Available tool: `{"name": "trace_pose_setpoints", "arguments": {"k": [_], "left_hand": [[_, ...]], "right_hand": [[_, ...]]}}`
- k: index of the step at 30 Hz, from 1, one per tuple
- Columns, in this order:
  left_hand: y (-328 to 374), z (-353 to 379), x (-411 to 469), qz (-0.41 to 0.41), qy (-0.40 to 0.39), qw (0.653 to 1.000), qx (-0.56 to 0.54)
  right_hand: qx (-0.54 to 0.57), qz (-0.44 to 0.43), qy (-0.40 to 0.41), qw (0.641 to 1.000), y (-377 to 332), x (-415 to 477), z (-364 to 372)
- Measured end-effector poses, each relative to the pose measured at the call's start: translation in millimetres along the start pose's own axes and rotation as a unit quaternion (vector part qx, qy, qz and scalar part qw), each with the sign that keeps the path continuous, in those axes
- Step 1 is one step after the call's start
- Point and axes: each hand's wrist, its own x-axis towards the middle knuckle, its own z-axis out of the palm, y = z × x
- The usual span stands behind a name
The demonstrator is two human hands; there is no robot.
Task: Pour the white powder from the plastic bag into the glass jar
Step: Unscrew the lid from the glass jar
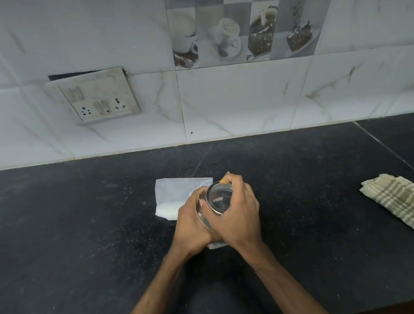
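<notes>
Jar (217, 201) grasped by both hands. My left hand (192, 224) wraps the body and my right hand (239, 212) curls over the top. I judge the glass rigid, slick and breakable, so hold it round the body. The bag (176, 195) lies just beyond the grip, leftward. It looks limp and light; pinch its upper corners. Cloth (402, 203) lies well right, with open counter (81, 232) on both sides.

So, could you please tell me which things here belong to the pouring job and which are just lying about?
For the job: glass jar, held by left hand and right hand; plastic bag of white powder.
Lying about: checked cloth; wall socket panel.
</notes>
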Motion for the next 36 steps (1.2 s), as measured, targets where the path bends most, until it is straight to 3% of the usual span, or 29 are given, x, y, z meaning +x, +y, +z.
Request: {"name": "trace_pose_setpoints", "arguments": {"k": [5, 10, 13, 16, 20, 26, 31, 36], "left_hand": [[2, -8, 4, 0.007, -0.024, 1.0, -0.001], [-3, -12, -2, 0.013, 0.014, 1.0, 0.006], [-7, -18, -3, 0.008, 0.034, 0.999, 0.021], [-6, -23, -2, 0.007, 0.046, 0.999, 0.02], [-2, -26, -1, 0.0, 0.043, 0.999, 0.003], [-14, -32, -8, -0.016, 0.031, 0.999, 0.007], [-18, -36, -10, -0.026, 0.024, 0.999, 0.016], [-14, -38, -8, -0.032, 0.017, 0.999, 0.002]], "right_hand": [[0.004, -0.01, -0.018, 1.0, -3, 2, -3], [0.021, 0.001, -0.143, 0.99, -6, 10, -19], [-0.047, 0.015, -0.13, 0.99, -20, 14, -27], [-0.149, 0.022, -0.166, 0.975, -35, 14, -23], [-0.196, 0.012, -0.187, 0.963, -43, 16, -10], [-0.125, -0.019, -0.333, 0.935, -46, 30, -26], [-0.267, -0.018, -0.269, 0.925, -51, 31, -29], [-0.25, -0.042, -0.315, 0.915, -57, 34, -20]]}}
